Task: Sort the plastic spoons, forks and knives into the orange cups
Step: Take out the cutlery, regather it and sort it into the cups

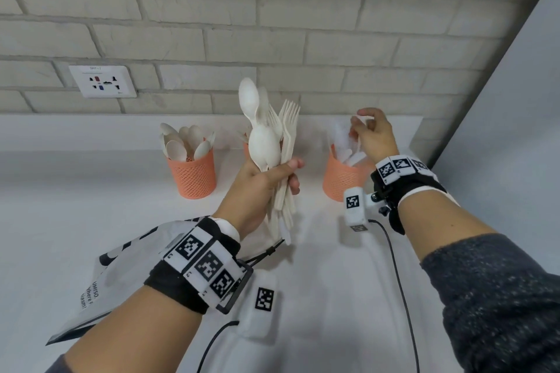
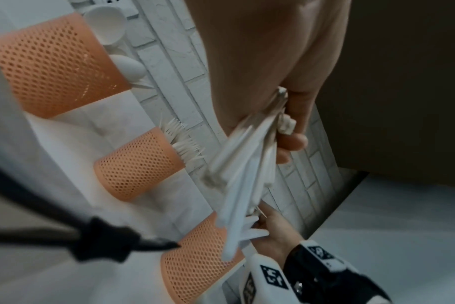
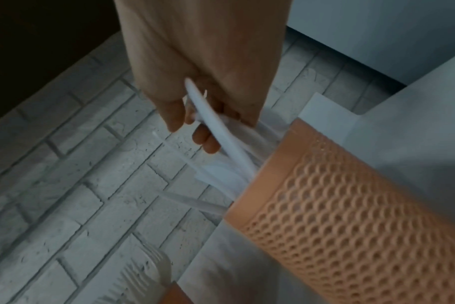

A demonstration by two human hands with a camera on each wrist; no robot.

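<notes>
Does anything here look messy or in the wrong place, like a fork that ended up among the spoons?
Nothing stands out. The left cup holds only spoons, the middle cup shows fork tines, and the right hand is slipping a knife into the right cup. All three stand upright. The left hand holds an unsorted bundle.

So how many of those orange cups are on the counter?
3, in a row by the brick wall: the left cup holds spoons, the middle cup holds forks and sits mostly hidden behind the left hand in the head view, and the right cup stands under the right hand.
</notes>
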